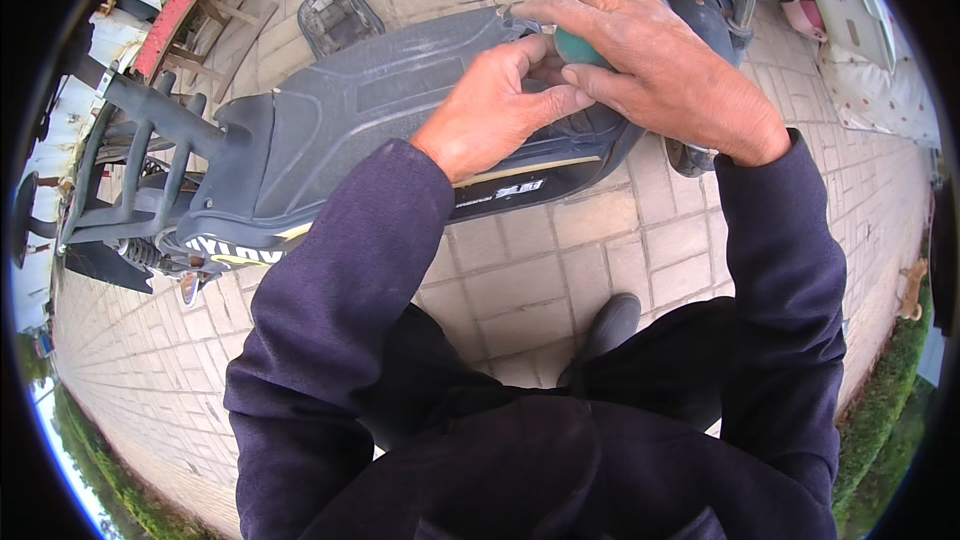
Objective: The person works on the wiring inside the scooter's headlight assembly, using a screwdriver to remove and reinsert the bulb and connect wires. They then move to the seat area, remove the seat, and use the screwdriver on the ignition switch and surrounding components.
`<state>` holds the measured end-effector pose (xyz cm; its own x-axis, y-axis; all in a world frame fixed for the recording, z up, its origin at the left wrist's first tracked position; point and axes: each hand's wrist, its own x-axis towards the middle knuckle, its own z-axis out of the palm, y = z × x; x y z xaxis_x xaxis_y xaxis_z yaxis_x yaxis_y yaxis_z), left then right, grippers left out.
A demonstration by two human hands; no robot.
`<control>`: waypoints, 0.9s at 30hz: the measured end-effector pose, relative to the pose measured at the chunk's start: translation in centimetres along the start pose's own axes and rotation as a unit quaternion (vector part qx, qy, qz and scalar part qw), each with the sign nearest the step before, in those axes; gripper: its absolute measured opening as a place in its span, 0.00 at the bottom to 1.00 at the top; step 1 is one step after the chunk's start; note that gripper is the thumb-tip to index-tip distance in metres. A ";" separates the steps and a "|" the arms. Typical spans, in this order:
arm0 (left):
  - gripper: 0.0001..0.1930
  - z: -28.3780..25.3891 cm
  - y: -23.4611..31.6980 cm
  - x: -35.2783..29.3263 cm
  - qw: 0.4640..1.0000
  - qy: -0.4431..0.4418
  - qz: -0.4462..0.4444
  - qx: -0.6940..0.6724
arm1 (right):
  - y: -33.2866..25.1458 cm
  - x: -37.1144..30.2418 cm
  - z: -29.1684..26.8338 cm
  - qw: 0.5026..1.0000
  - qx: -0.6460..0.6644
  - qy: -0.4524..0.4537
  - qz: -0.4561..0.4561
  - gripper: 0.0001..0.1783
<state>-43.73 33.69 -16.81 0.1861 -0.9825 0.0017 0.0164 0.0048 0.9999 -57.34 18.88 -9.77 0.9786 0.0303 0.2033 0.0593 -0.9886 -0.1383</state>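
A dark grey scooter (385, 90) with a flat footboard stretches across the view in front of me. Over its front end, my right hand (665, 65) is curled around a green rounded object (580, 49); only part of its smooth surface shows, so its kind is unclear. My left hand (490, 108) meets it from the left, thumb and fingers drawn together close by the right thumb. Whatever lies between the left fingertips is hidden. Both hands are above the footboard's front edge, with the scooter's front wheel parts (695, 15) just to the right.
Beyond the scooter, a dark tray-like cover (340, 18) lies on the paving (530, 285). A tubular rear rack (135, 155) rises at the left, near a wooden stool with a red top (178, 25). White patterned cloth (875, 95) sits at right. My shoe (615, 325) is below.
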 end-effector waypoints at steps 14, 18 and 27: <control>0.21 1.0 0.8 1.0 0.996 0.084 0.012 -0.040 | -0.9 0.5 0.2 0.986 -0.096 0.137 0.014 0.21; 0.25 2.0 0.4 1.4 0.991 0.105 0.045 -0.070 | -1.9 1.0 -1.3 0.969 -0.168 0.145 0.106 0.24; 0.30 2.2 1.2 1.0 0.989 0.135 0.034 -0.040 | -1.5 1.0 -3.3 0.991 0.020 -0.026 0.127 0.17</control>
<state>-45.67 32.35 -15.58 0.4454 -0.8937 0.0544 0.0694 0.0950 0.9931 -57.10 19.95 -6.20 0.9717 -0.2108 0.1068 -0.1842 -0.9587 -0.2169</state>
